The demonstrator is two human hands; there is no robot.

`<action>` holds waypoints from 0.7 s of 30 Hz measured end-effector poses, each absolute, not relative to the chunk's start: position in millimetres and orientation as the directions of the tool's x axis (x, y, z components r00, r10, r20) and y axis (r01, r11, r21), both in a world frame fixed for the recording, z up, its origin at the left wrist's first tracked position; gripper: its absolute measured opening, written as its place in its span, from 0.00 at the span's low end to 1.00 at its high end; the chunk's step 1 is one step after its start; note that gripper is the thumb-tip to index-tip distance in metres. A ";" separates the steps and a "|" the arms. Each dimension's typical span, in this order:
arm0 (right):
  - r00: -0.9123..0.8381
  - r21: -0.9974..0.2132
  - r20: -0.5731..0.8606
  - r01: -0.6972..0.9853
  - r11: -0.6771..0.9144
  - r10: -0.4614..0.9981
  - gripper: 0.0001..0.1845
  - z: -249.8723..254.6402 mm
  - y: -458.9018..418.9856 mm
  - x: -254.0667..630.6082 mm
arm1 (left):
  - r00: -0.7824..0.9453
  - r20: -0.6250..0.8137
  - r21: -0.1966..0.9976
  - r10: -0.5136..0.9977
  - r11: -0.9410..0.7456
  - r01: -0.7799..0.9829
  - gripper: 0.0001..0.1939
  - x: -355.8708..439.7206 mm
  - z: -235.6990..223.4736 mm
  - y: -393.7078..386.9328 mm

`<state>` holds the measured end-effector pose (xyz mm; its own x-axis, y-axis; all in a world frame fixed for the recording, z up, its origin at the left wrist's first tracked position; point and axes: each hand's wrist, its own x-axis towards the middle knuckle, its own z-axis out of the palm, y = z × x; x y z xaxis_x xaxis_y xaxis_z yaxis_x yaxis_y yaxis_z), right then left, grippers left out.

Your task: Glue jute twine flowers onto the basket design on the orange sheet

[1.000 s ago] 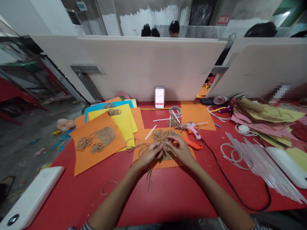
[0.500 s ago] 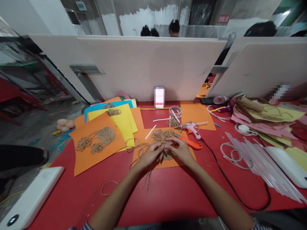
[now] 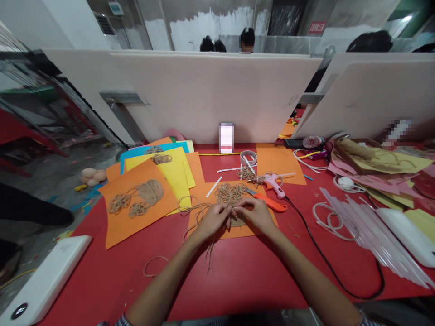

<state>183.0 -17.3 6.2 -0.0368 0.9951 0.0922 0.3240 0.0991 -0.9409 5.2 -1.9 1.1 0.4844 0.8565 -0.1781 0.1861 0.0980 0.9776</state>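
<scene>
Both my hands meet over an orange sheet [image 3: 200,217] at the middle of the red table. My left hand [image 3: 217,217] pinches brown twine [image 3: 210,256], whose loose ends hang down below it. Fingertips touching the left ones, my right hand [image 3: 256,215] is closed in a pinch on the same twine; the exact grip is hidden. Just beyond the fingers lies a flower of looped twine [image 3: 231,192], and a round twine piece [image 3: 238,221] shows below them. Orange-handled scissors [image 3: 270,201] lie right of my right hand.
A pink glue gun [image 3: 274,184] with a black cable lies behind the scissors. Left, an orange sheet [image 3: 113,226] carries a twine pot and flowers [image 3: 149,192]. Clear glue sticks [image 3: 367,235] lie right. A phone [image 3: 226,138] stands against the white board [image 3: 204,95].
My right hand's fingers have drawn slightly lower and closer in, showing more of the twine flower. At far left, a person's dark-clothed leg has moved.
</scene>
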 end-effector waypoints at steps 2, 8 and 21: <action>-0.053 -0.955 0.078 0.284 0.090 0.996 0.07 0.9 -16.6 182.1 | 0.480 -0.184 0.969 0.858 0.077 0.233 0.24 4.8 4.2 -2.2; -0.101 -0.972 0.065 0.217 0.086 0.993 0.10 -11.9 -15.9 180.8 | 0.524 -0.189 0.944 0.830 0.006 0.331 0.22 -1.0 10.7 0.3; -0.045 -0.933 0.100 0.343 0.109 0.994 0.06 -0.6 -14.6 184.0 | 0.326 -0.098 0.894 0.940 -0.061 0.443 0.23 -32.4 29.2 20.4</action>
<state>184.0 -14.6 -0.6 -0.0446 0.9940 0.1002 0.3433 0.1094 -0.9328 -32.4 20.4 29.2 0.3264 0.9402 -0.0976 0.4432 -0.0610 0.8943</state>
